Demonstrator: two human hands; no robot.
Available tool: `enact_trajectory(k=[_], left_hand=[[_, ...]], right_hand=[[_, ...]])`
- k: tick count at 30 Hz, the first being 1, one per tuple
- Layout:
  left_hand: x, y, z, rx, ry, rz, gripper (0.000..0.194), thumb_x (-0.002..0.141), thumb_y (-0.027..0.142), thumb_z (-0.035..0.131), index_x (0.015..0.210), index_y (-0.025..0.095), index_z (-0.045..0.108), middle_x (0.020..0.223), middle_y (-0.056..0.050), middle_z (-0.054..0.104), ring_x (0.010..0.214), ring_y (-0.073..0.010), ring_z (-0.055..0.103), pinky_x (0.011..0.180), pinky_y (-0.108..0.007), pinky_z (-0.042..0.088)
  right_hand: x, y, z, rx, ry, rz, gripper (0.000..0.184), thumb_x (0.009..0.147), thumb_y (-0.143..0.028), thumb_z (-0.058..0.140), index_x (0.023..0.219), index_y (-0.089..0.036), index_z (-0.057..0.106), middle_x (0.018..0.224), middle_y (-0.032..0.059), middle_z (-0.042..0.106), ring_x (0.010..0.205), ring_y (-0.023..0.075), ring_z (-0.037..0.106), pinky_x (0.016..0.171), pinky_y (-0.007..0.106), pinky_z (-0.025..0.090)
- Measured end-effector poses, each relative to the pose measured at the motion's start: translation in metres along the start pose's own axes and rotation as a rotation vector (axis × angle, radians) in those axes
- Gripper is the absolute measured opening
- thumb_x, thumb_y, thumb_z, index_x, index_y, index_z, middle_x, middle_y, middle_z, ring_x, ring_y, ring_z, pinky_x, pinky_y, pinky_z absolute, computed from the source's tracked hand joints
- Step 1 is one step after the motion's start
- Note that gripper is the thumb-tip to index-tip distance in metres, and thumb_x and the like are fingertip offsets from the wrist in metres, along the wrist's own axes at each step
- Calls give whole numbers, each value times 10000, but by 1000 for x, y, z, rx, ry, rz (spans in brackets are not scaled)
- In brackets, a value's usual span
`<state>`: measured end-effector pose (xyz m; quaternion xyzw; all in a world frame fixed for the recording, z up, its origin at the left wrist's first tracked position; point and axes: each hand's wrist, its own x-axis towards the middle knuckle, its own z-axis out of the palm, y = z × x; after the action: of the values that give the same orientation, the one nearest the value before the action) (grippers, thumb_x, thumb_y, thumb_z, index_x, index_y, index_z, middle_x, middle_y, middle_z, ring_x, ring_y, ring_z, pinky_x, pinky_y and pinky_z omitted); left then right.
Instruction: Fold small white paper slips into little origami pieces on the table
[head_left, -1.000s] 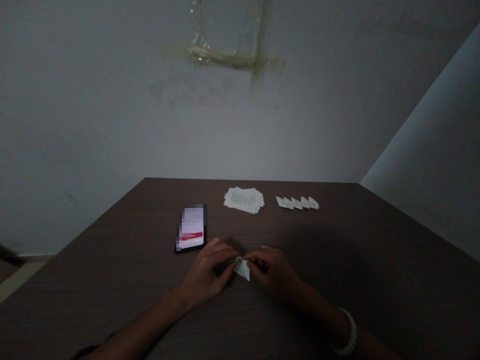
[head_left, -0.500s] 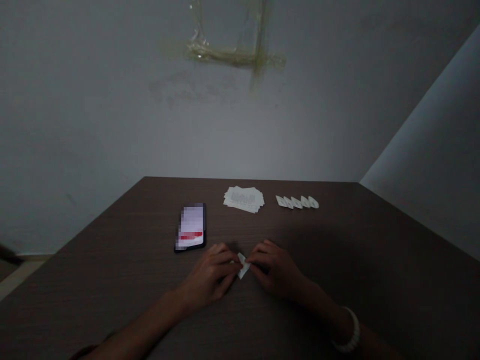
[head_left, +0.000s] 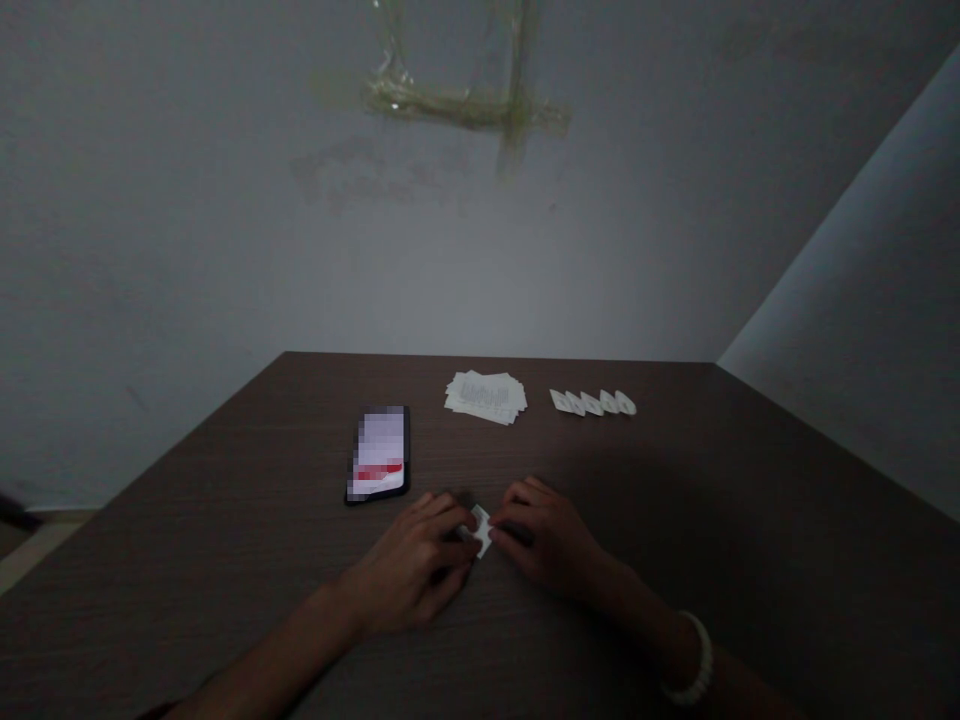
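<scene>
Dark wood-grain desk [head_left: 675, 480] beneath: left hand [head_left: 409, 565] and right hand [head_left: 544, 535] pinch a small folded paper [head_left: 481, 531] between their fingertips.

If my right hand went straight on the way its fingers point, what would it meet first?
The right hand would meet the small folded paper first; its fingertips look at or against it, though depth is unclear. Just beyond lies the left hand.

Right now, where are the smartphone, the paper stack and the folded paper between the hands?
Smartphone [head_left: 377, 455], head view, on its screen.
Paper stack [head_left: 486, 397], head view, on the top sheet.
Folded paper [head_left: 481, 530], head view, on its middle.
</scene>
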<state>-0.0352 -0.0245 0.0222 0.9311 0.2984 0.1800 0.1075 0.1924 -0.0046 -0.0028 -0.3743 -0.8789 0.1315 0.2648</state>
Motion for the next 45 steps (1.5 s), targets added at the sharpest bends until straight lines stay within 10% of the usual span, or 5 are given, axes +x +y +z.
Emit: enact_trajectory(k=[32,45], left_hand=[[-3,2,-1,100,22,-39,266,889,197,484,1102,228,640,1217,-60,624,1088,-272,520,896,-440,366],[-4,5,-4,151,30,85,186,864,176,444,779,166,608,758,-44,648,694,-189,521,699,-370,313]], right_hand=[[4,-10,-8,-169,-113,3,317,900,-240,564,1211,-267,616,972,52,510,918,201,435,773,329,322],[3,-11,-7,-184,-94,27,275,898,-259,566,1162,-271,644,958,51,517,909,200,435,768,341,312]])
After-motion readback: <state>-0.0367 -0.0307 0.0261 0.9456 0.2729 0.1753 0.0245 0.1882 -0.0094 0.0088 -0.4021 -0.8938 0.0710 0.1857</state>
